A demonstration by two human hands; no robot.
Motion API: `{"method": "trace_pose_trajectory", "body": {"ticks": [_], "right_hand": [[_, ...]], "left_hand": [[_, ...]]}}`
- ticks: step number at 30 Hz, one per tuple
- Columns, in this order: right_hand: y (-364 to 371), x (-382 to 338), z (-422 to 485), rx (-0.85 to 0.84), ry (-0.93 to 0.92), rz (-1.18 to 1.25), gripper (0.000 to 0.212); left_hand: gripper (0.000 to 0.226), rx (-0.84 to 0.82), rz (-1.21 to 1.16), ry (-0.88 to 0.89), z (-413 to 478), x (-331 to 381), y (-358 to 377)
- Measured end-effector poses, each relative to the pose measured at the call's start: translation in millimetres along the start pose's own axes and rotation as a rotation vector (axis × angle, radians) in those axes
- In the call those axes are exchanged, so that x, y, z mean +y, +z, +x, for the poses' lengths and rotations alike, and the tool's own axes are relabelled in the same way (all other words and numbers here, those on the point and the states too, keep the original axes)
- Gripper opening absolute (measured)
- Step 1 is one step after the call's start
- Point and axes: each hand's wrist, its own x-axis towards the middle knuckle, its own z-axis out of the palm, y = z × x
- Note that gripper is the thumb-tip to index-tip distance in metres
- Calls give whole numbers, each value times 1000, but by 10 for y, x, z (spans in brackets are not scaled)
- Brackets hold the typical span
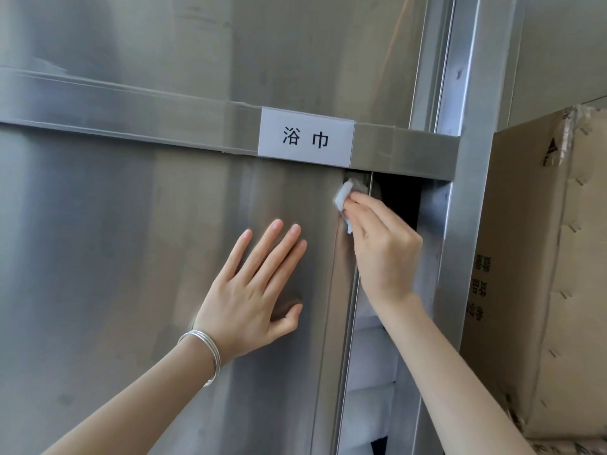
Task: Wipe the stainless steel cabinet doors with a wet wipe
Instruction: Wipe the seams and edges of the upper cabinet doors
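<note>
A brushed stainless steel cabinet door [131,257] fills the left and middle of the head view. My left hand [253,290] lies flat on it with fingers straight and spread, a silver bangle on the wrist. My right hand [381,247] holds a folded white wet wipe [345,198] against the top right corner of the door's edge, just under the horizontal rail [164,126]. The door stands partly slid aside, leaving a dark gap [397,198] on its right.
A white label with black characters [306,137] is stuck on the rail. Folded white linen [371,356] shows inside the gap. A steel upright post [466,192] bounds the cabinet on the right, with a large cardboard box [538,274] beside it. An upper steel panel [230,44] sits above.
</note>
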Motion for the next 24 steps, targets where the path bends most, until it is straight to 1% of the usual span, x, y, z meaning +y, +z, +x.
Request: {"method": "trace_pose_trajectory", "body": {"ticks": [3, 5, 9, 11, 14, 17, 20, 24], "right_hand": [[-106, -23, -191, -69, -9, 17, 9], [-123, 31, -79, -100, -40, 43, 9], [-11, 44, 154, -38, -12, 25, 10], [-31, -9, -70, -21, 1, -1, 10], [-177, -93, -541, -78, -38, 2, 12], [-222, -56, -537, -120, -58, 23, 10], [-174, -35, -373, -113, -5, 19, 12], [-268, -143, -660, -171, 56, 53, 12]], "left_hand": [[81, -7, 4, -1, 3, 3, -11], [81, -11, 0, -2, 2, 5, -13], [81, 5, 3, -2, 0, -1, 3], [81, 1, 3, -4, -3, 5, 2], [80, -10, 6, -6, -1, -3, -6], [79, -16, 6, -4, -1, -2, -13], [80, -9, -2, -5, -5, -8, 9], [79, 8, -9, -3, -13, -11, 16]]}}
